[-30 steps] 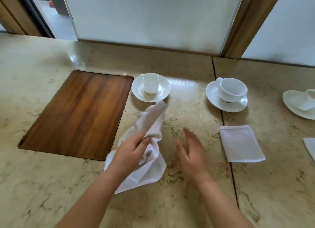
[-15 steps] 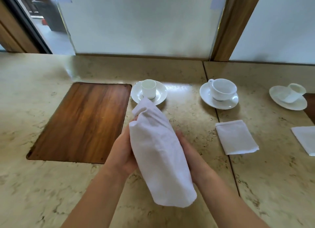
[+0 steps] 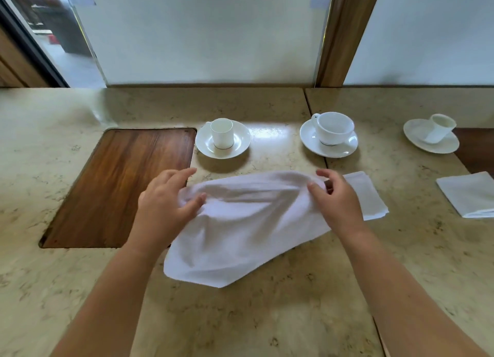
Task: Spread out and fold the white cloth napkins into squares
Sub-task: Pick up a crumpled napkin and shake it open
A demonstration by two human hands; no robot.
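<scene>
- Left hand (image 3: 163, 207) and right hand (image 3: 338, 199) each pinch an end of the unfolded napkin's (image 3: 240, 231) far edge; its body sags onto the marble counter (image 3: 294, 316) toward the person.
- The cloth looks bunched, so a loose pinch could drop a corner and leave creases.
- Just beyond the left grip stands an espresso cup on its saucer (image 3: 223, 140); a brisk flick might clip it.
- A folded napkin (image 3: 370, 196) lies beside the right grip and could get dragged.
- Nearer the person, the counter is bare.

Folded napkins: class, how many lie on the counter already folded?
2: one folded napkin just beyond the right hand, another folded napkin at the right edge. More may lie out of frame.
</scene>
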